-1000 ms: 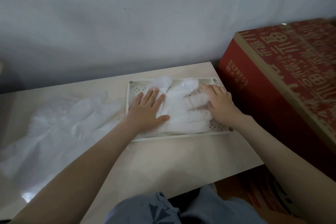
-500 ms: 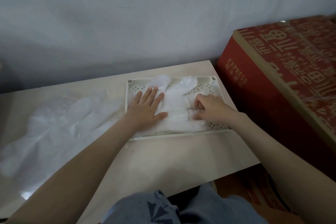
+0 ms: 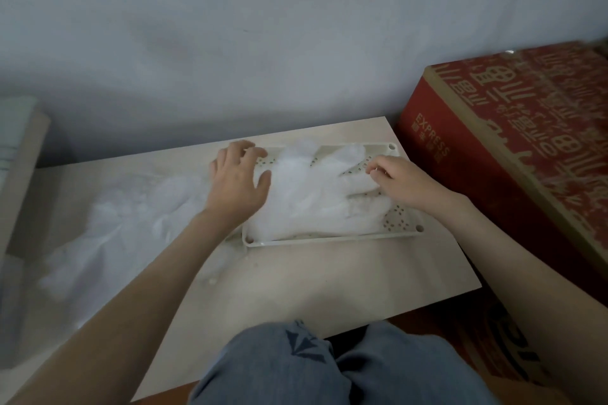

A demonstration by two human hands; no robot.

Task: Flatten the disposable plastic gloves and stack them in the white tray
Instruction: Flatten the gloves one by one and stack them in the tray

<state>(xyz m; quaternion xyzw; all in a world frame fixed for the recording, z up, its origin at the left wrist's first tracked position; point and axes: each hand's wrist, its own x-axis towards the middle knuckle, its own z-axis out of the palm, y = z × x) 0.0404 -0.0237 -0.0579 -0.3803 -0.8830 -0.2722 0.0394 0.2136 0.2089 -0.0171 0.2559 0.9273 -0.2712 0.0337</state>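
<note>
On my feed, the white perforated rectangular plastic tray [image 3: 345,238] sits at the far right of the pale wooden desk [image 3: 312,279]. A translucent white disposable plastic glove [image 3: 312,194] is spread across the tray, with its fingers pointing to the far rim and to the right.

The left hand [image 3: 238,181] lies palm down over the tray's left end. Its fingers are spread and only lightly bent, and its thumb touches the glove's edge. I cannot tell whether the fingertips hook the far corner.

The right hand [image 3: 404,181] is curled narrow, its fingertips [image 3: 375,169] pinching one of the glove's fingers on the tray's right side.

A loose heap of crumpled plastic gloves [image 3: 131,223] lies on the desk just left of the tray. A red printed cardboard box [image 3: 493,158] stands beside the desk on the right. Blue denim knees [image 3: 296,368] show at the near edge.
</note>
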